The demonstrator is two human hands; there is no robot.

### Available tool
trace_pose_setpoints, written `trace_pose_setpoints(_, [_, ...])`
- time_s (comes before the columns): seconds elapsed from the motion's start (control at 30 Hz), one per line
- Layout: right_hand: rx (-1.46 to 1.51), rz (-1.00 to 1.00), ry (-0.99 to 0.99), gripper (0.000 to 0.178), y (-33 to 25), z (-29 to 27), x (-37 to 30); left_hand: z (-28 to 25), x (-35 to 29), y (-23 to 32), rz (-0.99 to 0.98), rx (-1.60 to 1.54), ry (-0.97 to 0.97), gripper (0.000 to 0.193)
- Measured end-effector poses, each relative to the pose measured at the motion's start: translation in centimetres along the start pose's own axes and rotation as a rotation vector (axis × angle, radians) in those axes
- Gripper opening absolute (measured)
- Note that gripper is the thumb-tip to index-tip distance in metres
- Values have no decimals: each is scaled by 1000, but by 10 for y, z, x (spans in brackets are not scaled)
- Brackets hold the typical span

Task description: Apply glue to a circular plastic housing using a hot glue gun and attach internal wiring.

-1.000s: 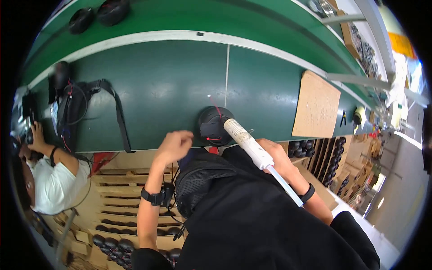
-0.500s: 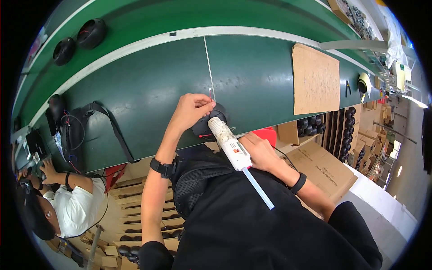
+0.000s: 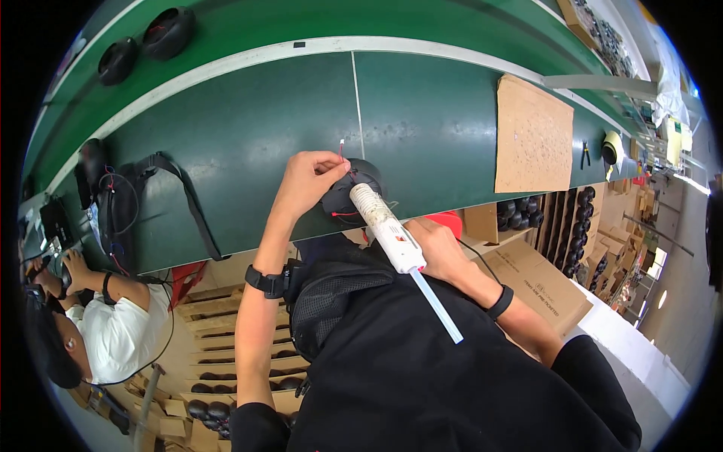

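Observation:
My left hand [image 3: 310, 181] pinches a thin red and dark wire [image 3: 343, 157], whose small white plug sticks up past my fingertips. Under those fingers, at the bench's near edge, lies a black rounded housing [image 3: 369, 173] with a short red wire end [image 3: 345, 214] on its near side. My right hand [image 3: 435, 247] grips a white hot glue gun [image 3: 385, 230] from the right; its handle is mostly hidden. The gun's stained front end is over the housing, hiding the nozzle tip. A translucent glue stick [image 3: 438, 307] sticks out of its back, toward me.
On the green bench [image 3: 248, 151] lie a cardboard sheet [image 3: 533, 135], pliers [image 3: 586, 154] and a tape roll [image 3: 611, 149]. Two black shells [image 3: 169, 33] sit far left. A black strap [image 3: 181, 188] lies left, near a co-worker [image 3: 113, 331]. Cartons [image 3: 535, 282] stand below right.
My left hand has shifted slightly left with the wire, uncovering more of the housing. The glue gun remains over the housing in my right hand. The whole view has tilted a little.

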State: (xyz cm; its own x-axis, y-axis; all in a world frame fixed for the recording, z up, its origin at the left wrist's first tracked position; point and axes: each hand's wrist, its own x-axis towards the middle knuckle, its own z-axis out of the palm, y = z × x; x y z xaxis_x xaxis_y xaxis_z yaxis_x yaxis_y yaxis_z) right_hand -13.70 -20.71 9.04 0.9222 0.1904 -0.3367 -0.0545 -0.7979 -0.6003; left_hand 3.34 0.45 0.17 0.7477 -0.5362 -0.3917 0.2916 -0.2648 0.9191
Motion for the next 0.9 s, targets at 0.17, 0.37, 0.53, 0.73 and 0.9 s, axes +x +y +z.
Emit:
trace_pose_setpoints(0.17, [16, 2, 20, 26, 0, -3, -3, -5, -6, 0, -13, 11, 20, 15])
trace_pose_setpoints(0.37, [19, 1, 26, 31, 8, -2, -3, -7, -12, 0, 20, 45, 54, 13])
trace_pose_setpoints(0.53, [35, 14, -3, 32, 4, -8, -1, -8, -13, -1, 30, 59, 66, 14])
trace_pose_setpoints(0.73, [85, -42, 26, 31, -2, -21, 0, -11, -13, 0, 40, 102, 74, 13])
trace_pose_setpoints(0.9, [108, 43, -104, 25, -6, -27, 2, -15, -20, -6, 42, 118, 84, 19])
